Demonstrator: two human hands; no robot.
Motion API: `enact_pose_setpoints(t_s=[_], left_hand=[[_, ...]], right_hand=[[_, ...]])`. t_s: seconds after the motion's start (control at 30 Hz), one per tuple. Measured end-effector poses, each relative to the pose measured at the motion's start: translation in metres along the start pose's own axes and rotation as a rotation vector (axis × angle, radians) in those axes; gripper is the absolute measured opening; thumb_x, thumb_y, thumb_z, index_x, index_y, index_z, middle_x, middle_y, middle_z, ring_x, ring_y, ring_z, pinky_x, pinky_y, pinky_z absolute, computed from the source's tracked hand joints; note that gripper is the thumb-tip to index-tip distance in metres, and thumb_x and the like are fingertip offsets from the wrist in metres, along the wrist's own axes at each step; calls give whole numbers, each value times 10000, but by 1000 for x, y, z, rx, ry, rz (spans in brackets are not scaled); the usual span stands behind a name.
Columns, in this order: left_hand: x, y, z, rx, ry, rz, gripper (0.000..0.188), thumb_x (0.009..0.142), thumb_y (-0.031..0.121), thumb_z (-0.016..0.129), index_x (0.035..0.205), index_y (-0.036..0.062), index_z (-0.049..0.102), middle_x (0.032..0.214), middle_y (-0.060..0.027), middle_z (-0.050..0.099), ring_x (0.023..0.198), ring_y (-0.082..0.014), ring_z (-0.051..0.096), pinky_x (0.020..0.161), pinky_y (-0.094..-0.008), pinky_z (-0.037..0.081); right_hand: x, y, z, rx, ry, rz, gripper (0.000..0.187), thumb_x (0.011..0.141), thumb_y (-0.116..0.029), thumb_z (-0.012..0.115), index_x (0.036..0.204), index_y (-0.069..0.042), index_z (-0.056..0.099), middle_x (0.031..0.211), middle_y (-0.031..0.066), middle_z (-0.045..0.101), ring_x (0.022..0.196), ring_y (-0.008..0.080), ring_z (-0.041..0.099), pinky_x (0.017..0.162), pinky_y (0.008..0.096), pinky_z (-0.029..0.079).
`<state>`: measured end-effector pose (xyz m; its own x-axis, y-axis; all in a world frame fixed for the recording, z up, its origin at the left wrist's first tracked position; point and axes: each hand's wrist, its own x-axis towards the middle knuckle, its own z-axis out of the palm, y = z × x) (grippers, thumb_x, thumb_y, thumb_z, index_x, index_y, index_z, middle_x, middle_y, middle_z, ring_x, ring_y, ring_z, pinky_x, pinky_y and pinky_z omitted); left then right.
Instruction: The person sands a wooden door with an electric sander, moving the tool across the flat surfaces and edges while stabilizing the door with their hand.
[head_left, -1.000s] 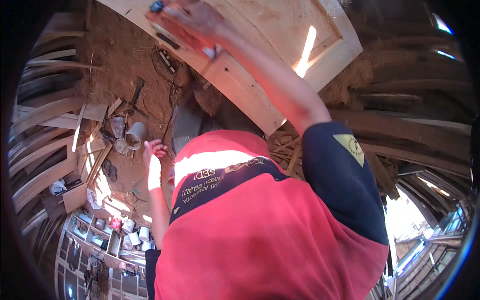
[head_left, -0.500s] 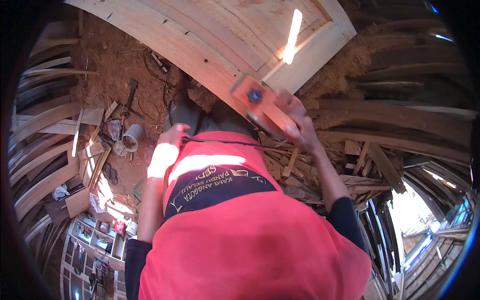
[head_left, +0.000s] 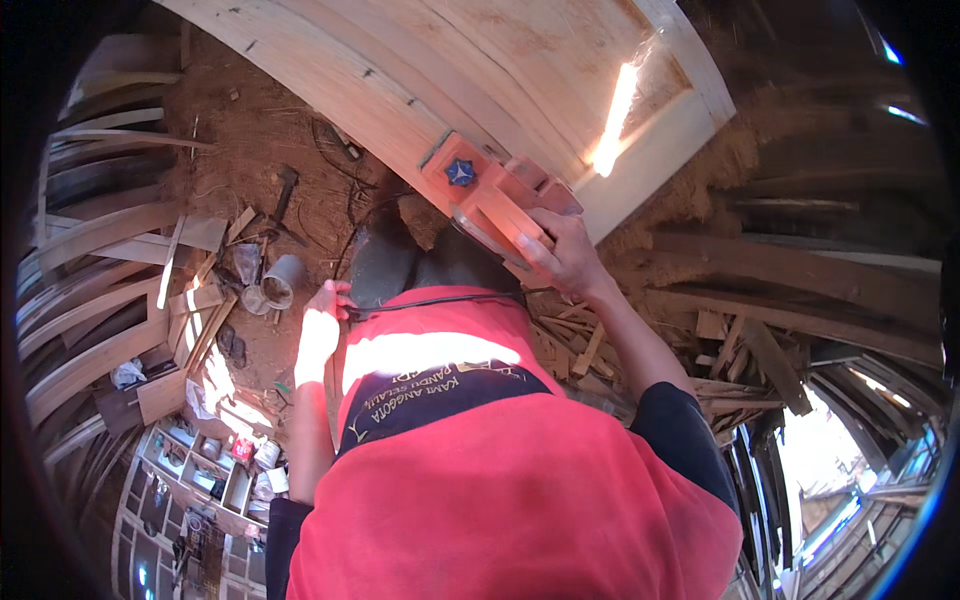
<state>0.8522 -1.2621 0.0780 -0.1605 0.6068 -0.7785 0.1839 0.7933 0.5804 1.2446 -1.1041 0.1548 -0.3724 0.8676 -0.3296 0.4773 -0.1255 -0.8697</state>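
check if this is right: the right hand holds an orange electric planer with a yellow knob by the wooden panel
Not quite: the knob is blue, not yellow, as the head view shows. The right hand does hold the orange electric planer by the wooden panel.

Right grip (head_left: 562,252) closed, forearm (head_left: 635,330) angled inward — left grip (head_left: 323,308) low, fingers (head_left: 338,289) curled.

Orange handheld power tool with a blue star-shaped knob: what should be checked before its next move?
1. Bare right hand gripping the orange handheld power tool: ok.
2. Bare left hand clear of that tool: ok.
3. Slim black cord off the pale wooden panel: ok; its visible stretch crosses the red cloth shirt.
4. Tool's base flat against the panel: cannot tell.
5. Motor stopped: cannot tell.
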Motion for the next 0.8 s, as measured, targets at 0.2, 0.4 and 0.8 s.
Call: enact_pose_setpoints(t_s=[0.2, 0.4, 0.8], left_hand=[[18, -16, -46, 21, 60, -10, 636, 1084, 484, 276, 1077, -13, 673, 758, -67, 707, 632, -107, 573, 639, -265, 466], [53, -22, -94, 3, 78, -53, 676, 1083, 505, 237, 1066, -9, 676, 749, -79, 705, 637, -122, 585, 625, -278, 468], [120, 23, -194, -228, 116, -163, 647, 1079, 524, 279, 1113, 1, 658, 788, -69, 677, 636, -93, 572, 593, -231, 447]], right_hand=[[102, -34, 37, 12, 6, -47, 467, 894, -447, 615, 910, 16, 675, 778, 211, 671, 747, 378, 691, 664, 422, 519], [202, -95, 67, -28, -11, -52, 490, 904, -465, 608, 968, 14, 690, 871, 228, 694, 838, 388, 702, 733, 444, 525], [413, -194, 139, -36, -35, -91, 569, 935, -499, 566, 1202, 1, 607, 940, 236, 701, 914, 384, 694, 798, 449, 524]])
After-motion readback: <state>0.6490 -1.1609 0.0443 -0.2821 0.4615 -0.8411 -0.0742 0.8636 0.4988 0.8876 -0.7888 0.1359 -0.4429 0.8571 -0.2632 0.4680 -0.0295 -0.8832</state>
